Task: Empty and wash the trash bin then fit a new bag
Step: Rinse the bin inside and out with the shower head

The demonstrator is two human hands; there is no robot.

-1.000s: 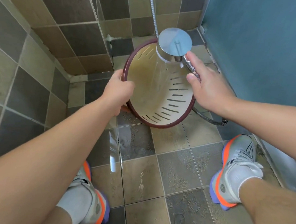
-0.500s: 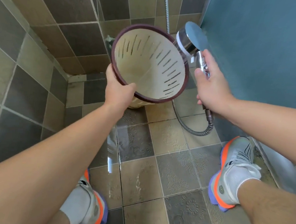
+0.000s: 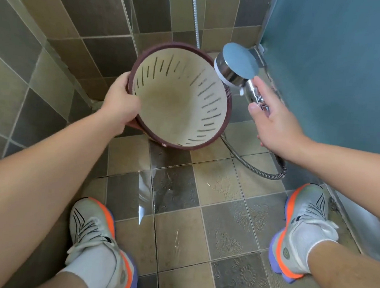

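On the left, the left hand (image 3: 121,100) grips the trash bin (image 3: 178,99) at the left side of its dark red rim; the thumb lies inside over the rim and the other fingers are hidden behind the wall, so how far they wrap I cannot tell. The bin is held in the air over the tiled floor (image 3: 180,231), tilted, with its mouth turned up toward the camera. Its inside is pale with rows of slits and a brownish stain at the bottom. It holds no bag and no rubbish that I can see.

The bin hangs from one edge only, so I think a wet rim could slip out of this hand. If it is then tilted further, the dirty water can run out toward the shoes (image 3: 92,233) below.

To the right, the shower head (image 3: 236,64) is just beside the right side of the rim, with its face turned toward the bin. A few thin streaks of water seem to show near the rim, but this is not certain. The right hand (image 3: 273,124) holds the chrome handle with thumb and fingers closed around it rather loosely. The water can pass through the slits or bounce from the wall and splash out. The hose (image 3: 249,164) lies looped on the floor near the right shoe, and a foot could catch it on the wet, shiny tiles.
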